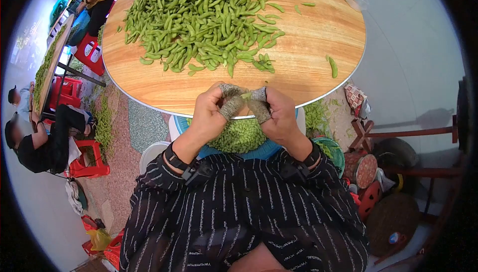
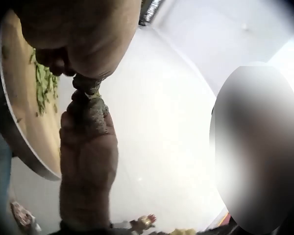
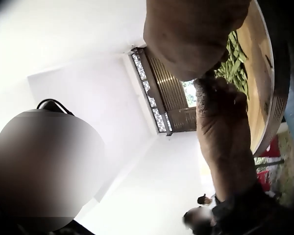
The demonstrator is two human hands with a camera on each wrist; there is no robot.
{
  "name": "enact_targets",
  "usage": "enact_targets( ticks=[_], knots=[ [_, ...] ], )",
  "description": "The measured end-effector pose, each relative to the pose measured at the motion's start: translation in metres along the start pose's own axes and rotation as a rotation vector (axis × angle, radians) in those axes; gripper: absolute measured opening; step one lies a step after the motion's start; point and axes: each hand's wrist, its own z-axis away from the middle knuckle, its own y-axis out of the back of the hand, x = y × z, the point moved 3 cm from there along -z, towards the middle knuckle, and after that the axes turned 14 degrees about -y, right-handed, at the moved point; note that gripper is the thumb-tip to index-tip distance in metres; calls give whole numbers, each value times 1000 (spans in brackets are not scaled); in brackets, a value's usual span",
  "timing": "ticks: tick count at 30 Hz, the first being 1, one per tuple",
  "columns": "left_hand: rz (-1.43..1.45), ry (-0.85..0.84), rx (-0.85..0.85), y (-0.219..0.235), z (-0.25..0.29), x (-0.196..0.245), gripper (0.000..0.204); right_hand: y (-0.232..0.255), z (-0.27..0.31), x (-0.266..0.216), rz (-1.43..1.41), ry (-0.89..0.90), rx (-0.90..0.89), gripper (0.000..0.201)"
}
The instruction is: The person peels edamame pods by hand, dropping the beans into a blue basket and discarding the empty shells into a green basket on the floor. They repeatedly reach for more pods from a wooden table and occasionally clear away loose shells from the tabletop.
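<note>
A round wooden tabletop (image 1: pixel 308 48) stood in a pale-floored room, with red stools and other seated people off to the left. A broad heap of edamame pods (image 1: pixel 204 18) covered its far half, and a single stray pod (image 1: pixel 333 67) lay near the right edge. At the near edge, over a blue basin of shelled beans (image 1: pixel 239 136), the left hand (image 1: pixel 209 115) and the right hand (image 1: pixel 280 117) met, fingertips in cloth finger guards (image 1: pixel 231 106). Each grip was clenched on one small pod (image 1: pixel 246 95), pinched between them and barely visible. The likely trouble was in the squeeze: a bean could shoot sideways past the basin onto the floor, since the hands sat at its rim rather than its middle. The guards might also dull the feel, so the slick pod could slip free.
</note>
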Motion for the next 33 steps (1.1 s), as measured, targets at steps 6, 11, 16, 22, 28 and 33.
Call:
enact_targets(
  ticks=[6,11,16,22,28,33],
  knots=[
    [159,242,-28,6,0,-6,10,-3,1,0,128,12,-100,11],
    [76,267,-186,7,1,0,10,-7,1,6,19,-73,-138,12],
    [190,288,-166,3,6,-6,7,-6,4,-1,264,85,-136,15],
    [-161,112,-336,1,13,1,17,21,17,8,186,-78,-122,15],
    [-683,-310,-363,22,-29,19,14,137,78,67,929,-394,-144,13],
    [-1121,-480,-249,36,-110,-8,15,156,107,97,1026,-670,-100,13]
  ],
)
